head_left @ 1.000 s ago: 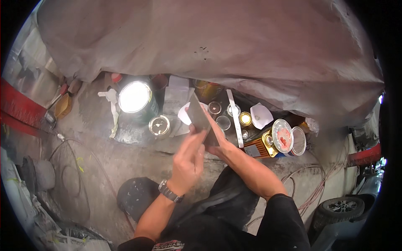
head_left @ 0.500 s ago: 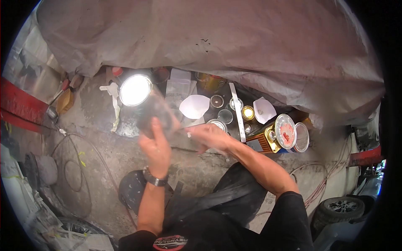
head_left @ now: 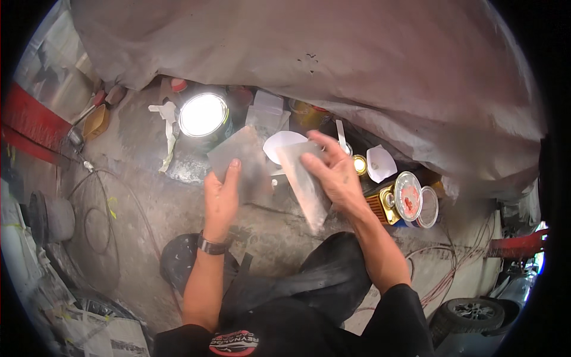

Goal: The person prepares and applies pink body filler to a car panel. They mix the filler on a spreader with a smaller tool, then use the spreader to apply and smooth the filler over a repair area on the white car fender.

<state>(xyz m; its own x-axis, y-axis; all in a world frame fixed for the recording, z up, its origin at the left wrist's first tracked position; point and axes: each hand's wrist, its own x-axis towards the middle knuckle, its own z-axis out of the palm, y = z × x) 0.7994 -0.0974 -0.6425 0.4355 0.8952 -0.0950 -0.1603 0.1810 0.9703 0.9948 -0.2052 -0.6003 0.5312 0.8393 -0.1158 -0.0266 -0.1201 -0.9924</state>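
Just on the near side of the big tin with the bright top [head_left: 203, 115], the left thumb [head_left: 234, 171] is lying along the face of a grey sheet [head_left: 239, 146]; the left hand [head_left: 219, 199] is gripping that sheet near its lower edge, its other fingers hiding behind, so I cannot tell how they are spreading. To the right of the tin, the right hand [head_left: 339, 179] is pinching a pale sheet [head_left: 301, 178] by its right side, thumb in front, one finger stretching out by the top end. The two sheets are standing apart, the grey one covering some of the tin's side from here. Doing this well, I'd judge, is a matter of pressing lightly, so neither sheet is bending, and steering both clear of the tin's rim. Right of the tin, a white rounded piece [head_left: 281, 144] is showing behind the pale sheet; farther right, a clear disc bearing red paste [head_left: 408, 196] is sitting next to a gold can [head_left: 390, 209], calling for small swings. Beyond the tin, a dull cover [head_left: 297, 47] is hanging.
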